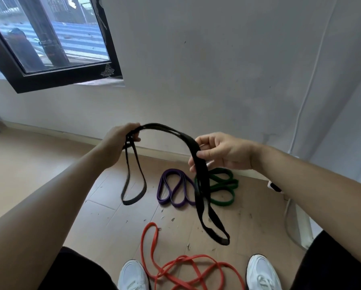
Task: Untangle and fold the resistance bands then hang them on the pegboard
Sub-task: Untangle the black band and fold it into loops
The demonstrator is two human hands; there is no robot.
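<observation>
A black resistance band (165, 129) arches in the air between both hands. My left hand (119, 141) grips one end, from which a narrow loop hangs down. My right hand (219, 150) pinches the other side between thumb and fingers, and wider loops dangle below it toward the floor. On the wooden floor lie a folded purple band (173, 188), a folded green band (223, 185) partly hidden behind the black one, and a loose, tangled red band (188, 271) between my white shoes. No pegboard is in view.
A white wall (217, 59) stands ahead, with a black-framed open window (56, 47) at upper left. A white cable (309, 84) runs down the wall to a power strip (276, 187) at right. Small debris is scattered on the floor (29, 160).
</observation>
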